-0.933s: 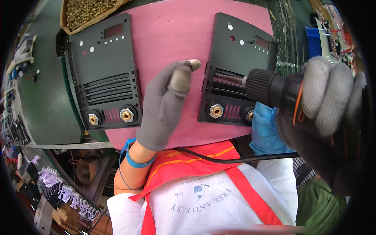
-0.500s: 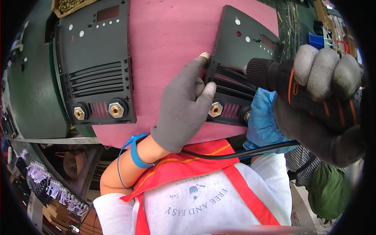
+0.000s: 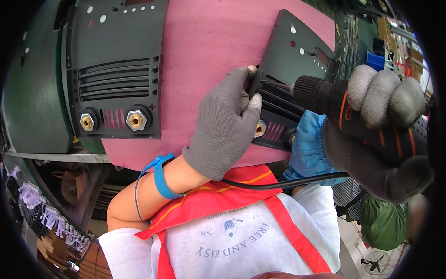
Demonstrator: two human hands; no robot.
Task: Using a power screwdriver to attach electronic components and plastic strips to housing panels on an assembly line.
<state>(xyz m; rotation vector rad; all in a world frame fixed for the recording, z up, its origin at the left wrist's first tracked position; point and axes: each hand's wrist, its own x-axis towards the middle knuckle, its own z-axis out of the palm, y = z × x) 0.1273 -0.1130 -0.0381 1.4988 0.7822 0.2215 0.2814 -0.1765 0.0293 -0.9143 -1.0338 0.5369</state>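
My left hand (image 3: 223, 123), in a grey glove, grips the left edge of a dark grey front panel (image 3: 290, 58), with finger and thumb at its side. This panel has slats, round holes and brass connectors with hex nuts. My gloved right hand (image 3: 378, 100) is wrapped round a black power screwdriver (image 3: 310, 92) with orange lines. Its thin bit points left and reaches the panel's left edge just above the slats, close to my left fingertips; the screw itself is too small to make out. A second similar panel (image 3: 116, 44) lies to the left, with screws along its right edge.
Both panels rest on a pink mat (image 3: 204, 37) on the bench. A dark green sheet (image 3: 35, 102) is at the far left, and a blue bin (image 3: 375, 60) at the far right. A black cable (image 3: 297, 182) crosses in front of me. Purple-white clips (image 3: 55, 221) hang below left.
The view has shifted a little. The panel in my left hand sits slightly farther right and more tilted, and the left hand has moved with it. The screwdriver bit stays at its edge.
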